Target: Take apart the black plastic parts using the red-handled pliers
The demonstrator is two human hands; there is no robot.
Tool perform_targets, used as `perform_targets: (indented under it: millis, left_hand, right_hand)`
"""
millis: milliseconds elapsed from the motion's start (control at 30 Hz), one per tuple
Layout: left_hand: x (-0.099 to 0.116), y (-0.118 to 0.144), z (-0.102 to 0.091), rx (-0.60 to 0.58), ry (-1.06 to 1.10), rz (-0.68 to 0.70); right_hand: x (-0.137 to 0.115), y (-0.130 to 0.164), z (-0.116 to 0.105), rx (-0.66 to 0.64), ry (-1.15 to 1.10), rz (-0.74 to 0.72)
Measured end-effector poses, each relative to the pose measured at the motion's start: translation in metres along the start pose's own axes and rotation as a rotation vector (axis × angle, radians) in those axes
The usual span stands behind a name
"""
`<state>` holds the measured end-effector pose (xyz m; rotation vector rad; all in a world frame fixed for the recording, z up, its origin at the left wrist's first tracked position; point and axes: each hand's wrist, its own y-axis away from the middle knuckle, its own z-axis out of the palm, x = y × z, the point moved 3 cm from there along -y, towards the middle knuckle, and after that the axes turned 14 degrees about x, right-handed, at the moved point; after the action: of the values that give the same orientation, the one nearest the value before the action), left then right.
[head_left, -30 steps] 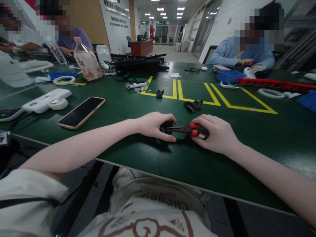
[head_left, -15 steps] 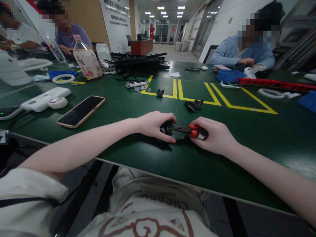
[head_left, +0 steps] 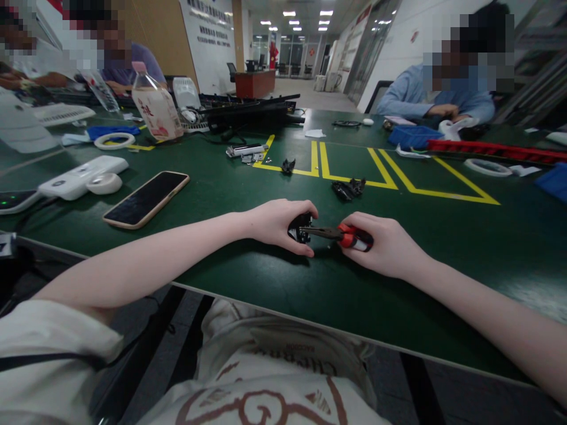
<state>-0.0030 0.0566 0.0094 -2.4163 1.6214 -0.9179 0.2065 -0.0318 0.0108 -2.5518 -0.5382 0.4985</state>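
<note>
bare green table (head_left: 248, 195) around both hands; phone (head_left: 146, 199) left, black parts (head_left: 348, 189) (small cluster) just beyond

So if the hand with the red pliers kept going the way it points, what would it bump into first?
The right hand points its red-handled pliers leftward at the small black part held in the left hand. It would most likely meet that part first; the tips already look at or in it.

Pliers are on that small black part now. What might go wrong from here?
The pliers tip sits right beside the left hand fingers pinching the small black part; a slip could jab them. The right hand grips only the red handles, so twisting might snap the part or flick it across the green table.
</note>
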Motion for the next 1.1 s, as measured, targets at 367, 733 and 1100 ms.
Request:
perform_targets:
  millis: [367, 733, 1100]
  left_hand:
    - [0.0000, 0.0012, 0.0002, 0.022, -0.003, 0.001]
    - [-0.0015, -0.0004, -0.0008, -0.018, 0.034, -0.006]
    - [0.0003, -0.0011, -0.0018, -0.038, 0.023, -0.024]
  right_hand:
    - [-0.0027, -0.0003, -0.0017, -0.016, 0.022, -0.005]
    - [0.0024, 0.0023, -0.0005, 0.050, 0.131, -0.117]
    - [-0.0017, 0.0026, -0.0051, 0.134, 0.297, -0.247]
